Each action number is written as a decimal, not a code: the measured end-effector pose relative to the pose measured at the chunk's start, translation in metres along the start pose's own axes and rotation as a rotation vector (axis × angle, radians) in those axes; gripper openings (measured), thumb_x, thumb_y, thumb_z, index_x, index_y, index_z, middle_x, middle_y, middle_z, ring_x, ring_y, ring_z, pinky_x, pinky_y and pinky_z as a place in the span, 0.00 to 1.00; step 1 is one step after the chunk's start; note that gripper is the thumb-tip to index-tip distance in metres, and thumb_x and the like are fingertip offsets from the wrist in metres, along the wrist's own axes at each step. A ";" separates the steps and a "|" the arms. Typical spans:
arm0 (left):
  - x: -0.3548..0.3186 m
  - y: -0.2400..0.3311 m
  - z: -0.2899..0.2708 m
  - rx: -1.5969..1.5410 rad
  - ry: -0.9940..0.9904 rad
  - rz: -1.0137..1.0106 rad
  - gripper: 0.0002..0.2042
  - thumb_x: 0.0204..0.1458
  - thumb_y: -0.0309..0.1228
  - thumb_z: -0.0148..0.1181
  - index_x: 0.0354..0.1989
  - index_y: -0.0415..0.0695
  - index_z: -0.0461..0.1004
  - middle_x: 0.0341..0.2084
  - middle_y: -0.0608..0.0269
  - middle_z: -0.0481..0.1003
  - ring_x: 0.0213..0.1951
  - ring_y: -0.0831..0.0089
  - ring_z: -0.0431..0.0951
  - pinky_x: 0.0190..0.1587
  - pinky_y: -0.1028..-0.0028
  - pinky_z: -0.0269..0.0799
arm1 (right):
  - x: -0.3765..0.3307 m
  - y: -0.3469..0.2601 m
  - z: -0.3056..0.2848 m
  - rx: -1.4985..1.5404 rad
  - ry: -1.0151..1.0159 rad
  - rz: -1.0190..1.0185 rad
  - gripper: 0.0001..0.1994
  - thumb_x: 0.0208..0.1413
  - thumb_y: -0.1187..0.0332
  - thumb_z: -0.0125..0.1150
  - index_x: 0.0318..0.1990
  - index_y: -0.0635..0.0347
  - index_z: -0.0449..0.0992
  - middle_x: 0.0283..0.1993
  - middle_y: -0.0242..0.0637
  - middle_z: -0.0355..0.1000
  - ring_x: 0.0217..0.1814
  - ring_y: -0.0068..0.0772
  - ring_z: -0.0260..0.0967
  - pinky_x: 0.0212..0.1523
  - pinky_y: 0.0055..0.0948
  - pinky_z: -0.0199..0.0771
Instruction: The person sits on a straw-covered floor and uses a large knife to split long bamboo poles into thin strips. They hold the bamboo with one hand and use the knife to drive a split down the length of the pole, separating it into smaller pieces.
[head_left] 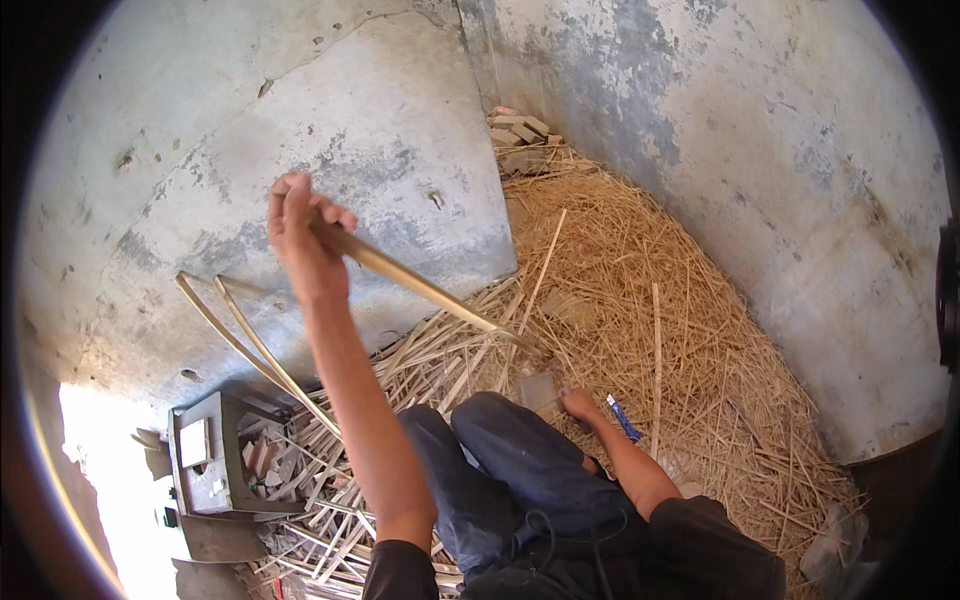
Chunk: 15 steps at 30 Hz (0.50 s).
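The long, narrow, yellow-brown wood-like strip slopes down to the right, its upper end inside the curled fingers of the left hand. The right hand is low, near the strip's lower end; I cannot tell its grip. Beside it lies a slim blue-and-white object, among dry yellow straw.
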<state>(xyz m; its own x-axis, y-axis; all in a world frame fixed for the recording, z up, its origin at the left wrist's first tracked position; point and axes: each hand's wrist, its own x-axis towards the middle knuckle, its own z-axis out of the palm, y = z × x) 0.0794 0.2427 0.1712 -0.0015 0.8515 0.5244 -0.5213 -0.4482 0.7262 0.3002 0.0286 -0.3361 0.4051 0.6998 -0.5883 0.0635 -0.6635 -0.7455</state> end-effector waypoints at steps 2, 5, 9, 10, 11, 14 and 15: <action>-0.006 0.013 -0.043 -0.016 -0.031 -0.040 0.12 0.60 0.38 0.63 0.46 0.48 0.71 0.23 0.74 0.63 0.27 0.82 0.66 0.33 0.74 0.65 | -0.005 0.004 0.001 -0.108 0.025 -0.076 0.21 0.61 0.58 0.49 0.26 0.67 0.76 0.17 0.47 0.69 0.18 0.41 0.70 0.26 0.43 0.71; -0.021 0.033 -0.119 0.104 0.106 0.074 0.09 0.62 0.33 0.60 0.46 0.46 0.72 0.27 0.70 0.65 0.29 0.77 0.70 0.37 0.69 0.74 | -0.016 0.012 0.006 -0.324 0.117 -0.259 0.18 0.56 0.58 0.53 0.29 0.68 0.77 0.23 0.57 0.73 0.27 0.54 0.75 0.33 0.49 0.74; -0.075 0.064 -0.202 0.265 0.441 0.095 0.08 0.62 0.33 0.62 0.44 0.46 0.72 0.25 0.73 0.64 0.28 0.82 0.66 0.31 0.78 0.65 | -0.032 0.007 0.001 -0.397 0.149 -0.364 0.17 0.51 0.57 0.57 0.33 0.66 0.79 0.33 0.62 0.75 0.38 0.66 0.74 0.41 0.55 0.73; -0.089 0.068 -0.231 0.252 0.477 0.118 0.08 0.62 0.34 0.62 0.44 0.46 0.72 0.25 0.74 0.64 0.28 0.82 0.66 0.30 0.77 0.64 | -0.042 -0.005 -0.001 -0.391 0.127 -0.344 0.17 0.51 0.57 0.57 0.34 0.65 0.79 0.35 0.62 0.75 0.41 0.68 0.74 0.42 0.56 0.73; -0.101 0.066 -0.256 0.231 0.506 0.132 0.08 0.63 0.35 0.62 0.44 0.46 0.72 0.25 0.74 0.64 0.27 0.82 0.66 0.30 0.77 0.63 | -0.038 -0.002 -0.001 -0.400 0.128 -0.331 0.17 0.50 0.57 0.58 0.34 0.66 0.78 0.35 0.62 0.75 0.40 0.67 0.74 0.42 0.55 0.73; -0.126 0.065 -0.274 0.200 0.552 0.185 0.11 0.63 0.39 0.62 0.44 0.46 0.71 0.24 0.74 0.64 0.27 0.81 0.68 0.31 0.77 0.67 | -0.030 -0.007 0.002 -0.422 0.106 -0.317 0.17 0.49 0.58 0.58 0.33 0.66 0.78 0.34 0.62 0.75 0.39 0.65 0.74 0.41 0.54 0.73; -0.134 0.064 -0.275 0.194 0.558 0.203 0.12 0.63 0.40 0.62 0.44 0.46 0.70 0.24 0.73 0.64 0.27 0.81 0.69 0.32 0.77 0.69 | -0.033 -0.009 0.002 -0.419 0.089 -0.316 0.17 0.49 0.58 0.58 0.33 0.67 0.77 0.35 0.62 0.75 0.39 0.65 0.74 0.41 0.53 0.73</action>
<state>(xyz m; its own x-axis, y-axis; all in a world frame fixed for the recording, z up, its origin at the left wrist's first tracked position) -0.1881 0.1748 0.0249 -0.5572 0.7346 0.3872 -0.2991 -0.6126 0.7316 0.2845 0.0122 -0.3108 0.3821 0.8695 -0.3129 0.5463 -0.4856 -0.6824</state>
